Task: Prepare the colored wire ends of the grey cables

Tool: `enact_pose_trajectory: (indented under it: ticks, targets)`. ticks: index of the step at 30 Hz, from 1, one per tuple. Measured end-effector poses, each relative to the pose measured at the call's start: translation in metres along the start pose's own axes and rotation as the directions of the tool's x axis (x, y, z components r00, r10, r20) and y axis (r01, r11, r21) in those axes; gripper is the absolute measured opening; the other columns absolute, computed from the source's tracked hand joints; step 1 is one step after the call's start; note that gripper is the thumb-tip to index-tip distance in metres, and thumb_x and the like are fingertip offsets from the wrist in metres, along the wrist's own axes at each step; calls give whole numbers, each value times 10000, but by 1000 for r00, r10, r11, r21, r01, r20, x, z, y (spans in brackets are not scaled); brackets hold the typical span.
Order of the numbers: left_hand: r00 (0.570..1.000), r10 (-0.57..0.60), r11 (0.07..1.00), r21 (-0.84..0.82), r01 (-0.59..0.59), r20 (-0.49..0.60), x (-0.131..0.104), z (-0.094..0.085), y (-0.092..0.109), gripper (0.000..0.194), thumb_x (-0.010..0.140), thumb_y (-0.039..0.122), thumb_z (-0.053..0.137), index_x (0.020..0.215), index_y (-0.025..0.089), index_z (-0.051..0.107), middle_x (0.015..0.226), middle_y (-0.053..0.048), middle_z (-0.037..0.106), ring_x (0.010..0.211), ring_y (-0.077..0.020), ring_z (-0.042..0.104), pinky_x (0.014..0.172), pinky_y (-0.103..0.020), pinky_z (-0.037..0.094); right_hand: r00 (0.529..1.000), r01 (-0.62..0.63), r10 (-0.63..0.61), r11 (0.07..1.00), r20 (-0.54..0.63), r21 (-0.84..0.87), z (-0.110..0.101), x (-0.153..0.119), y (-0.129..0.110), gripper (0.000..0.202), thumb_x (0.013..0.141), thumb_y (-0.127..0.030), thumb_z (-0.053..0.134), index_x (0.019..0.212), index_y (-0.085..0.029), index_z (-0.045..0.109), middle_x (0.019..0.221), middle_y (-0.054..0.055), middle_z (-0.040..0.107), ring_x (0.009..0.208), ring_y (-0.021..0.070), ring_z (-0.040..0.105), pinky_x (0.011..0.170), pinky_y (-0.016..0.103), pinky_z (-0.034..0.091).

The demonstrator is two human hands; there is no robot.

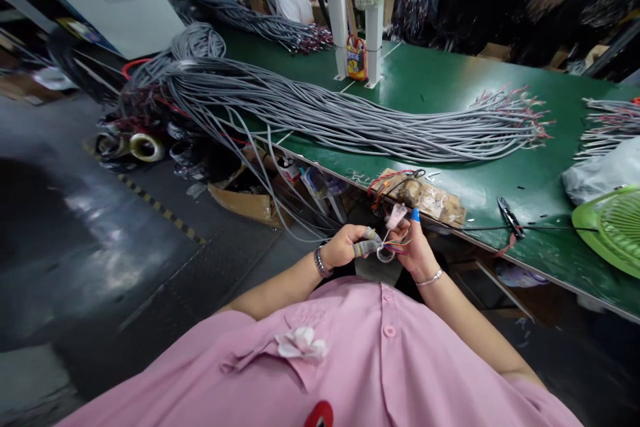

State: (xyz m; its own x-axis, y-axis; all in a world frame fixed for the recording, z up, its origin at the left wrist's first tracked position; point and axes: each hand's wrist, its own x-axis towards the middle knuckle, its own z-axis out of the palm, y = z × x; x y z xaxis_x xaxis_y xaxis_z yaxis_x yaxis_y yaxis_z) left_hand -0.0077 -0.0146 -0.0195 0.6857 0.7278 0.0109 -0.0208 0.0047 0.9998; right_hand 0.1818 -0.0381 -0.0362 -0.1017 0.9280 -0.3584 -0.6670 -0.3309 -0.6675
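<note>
Coloured wires [399, 242] are pinched by the left hand [350, 245] and the right hand [416, 250]. Grey cables [350, 119] are laid on the green table [450, 77].

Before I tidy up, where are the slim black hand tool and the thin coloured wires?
Slim black hand tool [509, 215], head view: on its body, mid-length.
Thin coloured wires [397, 243], head view: on the fanned strands, partway along.

No text can be read, the yellow packet's [357, 60] lettering being too small to tell.
</note>
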Motion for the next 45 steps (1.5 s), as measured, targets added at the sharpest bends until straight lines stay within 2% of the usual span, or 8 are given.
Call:
enact_pose_trajectory:
  ticks: [7,11,20,24,27,32,38,45]
  targets:
    - [997,57,997,54,-59,47,-39,0,9,418,827,521,679,820,107,740,658,-70,639,574,-117,540,555,-214,424,998,-45,45,999,-48,12,-17,-7,6,536,750,-714,645,788,-183,594,701,11,593,425,47,300,333,169,126]
    - [994,101,988,122,-96,-29,-53,0,13,347,841,455,688,836,113,749,684,-79,655,604,-125,563,590,-219,443,998,-60,60,998,-18,17,-17,-8,5,546,759,-715,636,807,-172,607,692,1,577,423,38,253,334,160,112]
    - [986,88,994,79,-77,-142,-46,7,9,349,844,454,687,821,108,719,676,-49,624,606,-109,540,596,-208,455,997,-45,46,999,61,-14,2,-5,-16,503,740,-675,685,860,-189,636,768,22,641,453,60,335,351,177,100]
    - [982,109,990,109,-92,-157,-36,11,8,357,824,460,709,845,103,716,668,-45,628,597,-107,549,582,-198,456,999,33,-31,997,30,-71,7,-3,-18,427,731,-576,753,821,-176,635,687,-4,590,454,53,317,363,181,102]
    - [978,121,988,111,-103,-170,-32,12,7,371,819,467,712,853,98,712,659,-41,630,593,-105,556,575,-194,463,992,120,-124,979,-13,-163,7,-4,-14,460,765,-618,700,781,-164,628,619,-17,538,438,52,291,364,198,106]
    - [975,147,981,148,-123,-167,-28,14,6,373,841,466,687,855,93,709,665,-47,637,607,-109,569,582,-198,478,932,318,-356,891,-65,-325,1,-3,-5,509,825,-674,596,744,-174,640,519,-33,476,415,65,297,361,212,174]
    - [977,142,978,176,-114,-158,-22,16,0,361,858,455,670,895,99,713,708,-49,650,613,-104,562,590,-198,474,991,112,-110,994,-73,13,9,6,-4,448,721,-607,757,803,-180,647,708,21,667,426,59,405,317,187,213]
    - [988,104,978,192,-81,-115,-22,19,-12,335,876,437,655,878,106,706,722,-46,644,635,-105,558,608,-201,464,993,95,-87,989,-74,112,11,9,-5,381,739,-517,791,798,-168,649,650,-2,634,416,35,389,304,134,251]
